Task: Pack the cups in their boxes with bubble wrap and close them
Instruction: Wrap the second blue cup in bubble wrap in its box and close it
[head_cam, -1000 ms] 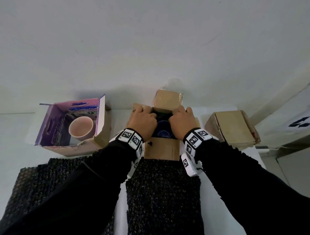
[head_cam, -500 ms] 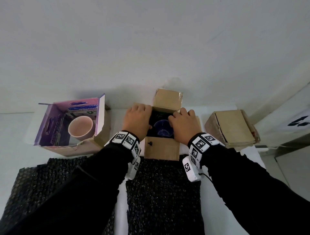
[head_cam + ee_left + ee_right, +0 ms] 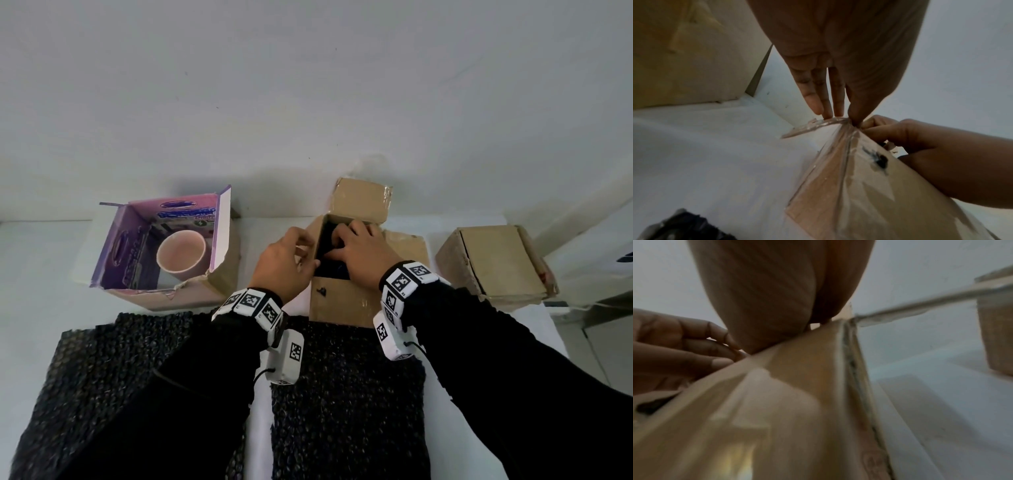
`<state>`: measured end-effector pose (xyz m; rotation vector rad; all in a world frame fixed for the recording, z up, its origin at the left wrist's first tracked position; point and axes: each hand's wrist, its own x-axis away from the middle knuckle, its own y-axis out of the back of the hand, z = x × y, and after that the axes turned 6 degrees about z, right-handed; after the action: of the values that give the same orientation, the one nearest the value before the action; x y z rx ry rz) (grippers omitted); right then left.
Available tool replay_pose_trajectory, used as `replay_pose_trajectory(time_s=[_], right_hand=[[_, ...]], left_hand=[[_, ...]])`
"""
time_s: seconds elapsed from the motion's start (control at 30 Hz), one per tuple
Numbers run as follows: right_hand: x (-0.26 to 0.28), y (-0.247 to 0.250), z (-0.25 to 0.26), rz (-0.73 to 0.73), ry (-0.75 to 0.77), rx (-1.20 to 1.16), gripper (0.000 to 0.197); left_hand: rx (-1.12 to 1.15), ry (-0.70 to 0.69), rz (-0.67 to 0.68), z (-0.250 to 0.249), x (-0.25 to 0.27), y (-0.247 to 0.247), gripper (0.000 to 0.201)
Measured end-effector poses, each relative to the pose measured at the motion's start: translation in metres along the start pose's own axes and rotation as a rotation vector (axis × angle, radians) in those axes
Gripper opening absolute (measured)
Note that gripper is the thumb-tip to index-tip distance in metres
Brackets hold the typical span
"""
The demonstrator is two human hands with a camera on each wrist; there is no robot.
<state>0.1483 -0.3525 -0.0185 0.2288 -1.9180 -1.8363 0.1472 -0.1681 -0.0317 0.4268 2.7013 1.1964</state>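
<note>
Left hand [image 3: 284,263] pinches the left flap of the middle brown box [image 3: 342,301], thumb and fingers [image 3: 835,91] closed on its edge. Right hand [image 3: 359,260] reaches into the opening, fingers curled among dark wrap; what they grip cannot be told. Pink cup [image 3: 181,255] sits in the open purple box [image 3: 137,240], left; closed box [image 3: 496,267] right, white table [image 3: 37,260] between.

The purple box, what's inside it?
A pink cup stands upright inside the open purple box. The cup looks empty. What is under the cup, on the box's floor, is hidden.
</note>
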Motion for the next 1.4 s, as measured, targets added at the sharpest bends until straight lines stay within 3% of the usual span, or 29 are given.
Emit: replay_pose_trajectory(time_s=[0.13, 0.3, 0.6, 0.8, 0.87, 0.97, 1.03, 1.17, 1.3, 1.4], right_hand=[[-0.009, 0.004, 0.008, 0.062, -0.013, 0.048, 0.032], [-0.007, 0.001, 0.004, -0.044, -0.025, -0.272, 0.033], [-0.006, 0.008, -0.003, 0.055, 0.113, -0.094, 0.041], [0.001, 0.003, -0.001, 0.186, 0.011, -0.101, 0.052], [0.007, 0.003, -0.005, 0.076, -0.007, -0.238, 0.05], [0.025, 0.0, -0.015, -0.148, -0.008, -0.301, 0.028], [0.041, -0.005, -0.02, -0.125, -0.002, -0.212, 0.033], [0.065, -0.013, -0.015, 0.0, -0.002, -0.032, 0.033], [0.073, -0.019, -0.005, -0.029, -0.061, 0.047, 0.027], [0.083, -0.031, 0.001, -0.122, -0.107, 0.003, 0.034]], left_hand=[[-0.012, -0.024, 0.009, 0.006, 0.001, -0.004, 0.019], [-0.032, -0.096, 0.009, 0.014, 0.002, -0.008, 0.01], [-0.101, -0.128, -0.006, 0.013, 0.002, -0.009, 0.005], [-0.152, -0.166, -0.015, 0.008, 0.006, -0.01, 0.011], [-0.185, -0.157, 0.023, 0.007, 0.008, -0.008, 0.015], [-0.409, -0.238, 0.118, -0.001, 0.018, -0.007, 0.047], [-0.56, -0.325, 0.196, -0.008, 0.024, -0.009, 0.054], [-0.67, -0.336, 0.23, -0.013, 0.025, -0.023, 0.036], [-0.775, -0.218, 0.257, -0.029, 0.021, -0.026, 0.027], [-0.835, -0.183, 0.258, -0.04, 0.022, -0.026, 0.024]])
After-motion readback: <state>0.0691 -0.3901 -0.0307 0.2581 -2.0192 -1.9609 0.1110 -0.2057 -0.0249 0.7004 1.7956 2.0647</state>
